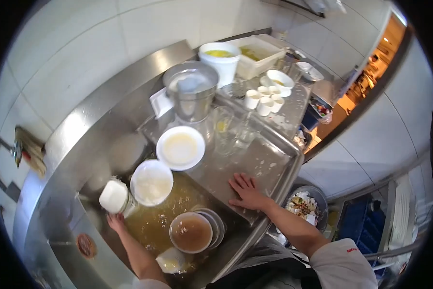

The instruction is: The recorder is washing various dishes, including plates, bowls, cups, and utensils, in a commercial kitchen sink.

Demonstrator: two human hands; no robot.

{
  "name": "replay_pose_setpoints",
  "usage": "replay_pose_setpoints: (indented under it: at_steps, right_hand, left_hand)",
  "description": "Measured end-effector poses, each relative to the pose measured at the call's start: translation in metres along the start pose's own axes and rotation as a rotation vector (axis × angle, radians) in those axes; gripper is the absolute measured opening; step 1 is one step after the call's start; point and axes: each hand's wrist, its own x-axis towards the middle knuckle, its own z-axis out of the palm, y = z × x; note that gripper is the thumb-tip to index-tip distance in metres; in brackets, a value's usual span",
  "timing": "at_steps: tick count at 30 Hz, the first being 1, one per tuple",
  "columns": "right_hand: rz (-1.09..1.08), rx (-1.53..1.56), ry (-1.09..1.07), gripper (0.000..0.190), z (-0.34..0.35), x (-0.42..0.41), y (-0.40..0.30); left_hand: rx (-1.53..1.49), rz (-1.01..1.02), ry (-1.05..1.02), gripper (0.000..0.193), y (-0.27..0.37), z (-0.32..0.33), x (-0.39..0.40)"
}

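Observation:
My left hand [116,222] is at the left side of the water-filled sink, its fingers against a stack of white square dishes [114,197]; its grip is partly hidden. My right hand [246,192] lies flat with fingers spread on the metal drainboard [270,159]. Between my hands, a round bowl of brownish liquid [191,232] sits in the murky water beside stacked round dishes. A white bowl [151,182] and a white plate [180,148] are near the sink's far edge. Another white dish [171,261] lies partly under water near my left forearm.
A steel pot [192,90], glasses [224,126], white cups [265,100], a white bucket [220,63] and a white tub [258,56] stand beyond the sink. A waste bin [305,207] with food scraps is below, right of the drainboard. A scrubber [86,246] lies on the left ledge.

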Motion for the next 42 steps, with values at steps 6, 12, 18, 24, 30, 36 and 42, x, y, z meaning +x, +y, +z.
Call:
replay_pose_setpoints:
  at_steps: [6,12,18,24,30,36,42]
  right_hand:
    - [0.207,-0.030,0.077,0.085,-0.010,-0.021,0.121]
    - [-0.193,0.132,0.185,0.075,0.000,0.045,0.109]
    - [-1.080,0.458,0.036,0.030,0.006,0.090,0.091]
    - [-0.218,0.821,0.643,0.023,-0.175,0.139,0.389]
    - [0.569,1.059,0.598,0.055,-0.273,0.264,0.568]
    - [0.331,1.290,0.633,0.072,-0.300,0.276,0.614]
    - [0.212,1.184,0.578,0.070,-0.403,0.177,0.576]
  left_hand:
    - [0.872,0.025,-0.329,0.024,-0.086,0.020,-0.138]
    - [0.128,-0.352,-0.532,0.013,-0.040,0.122,-0.154]
    - [0.448,0.326,-0.666,0.032,0.034,0.335,-0.312]
    - [0.861,0.180,-0.626,0.021,-0.005,0.347,-0.452]
    - [0.852,0.063,-0.770,0.015,-0.039,0.440,-0.536]
    - [0.827,0.336,-1.299,0.016,-0.066,0.559,-0.596]
    - [0.518,0.767,-1.336,0.020,-0.099,0.719,-0.639]
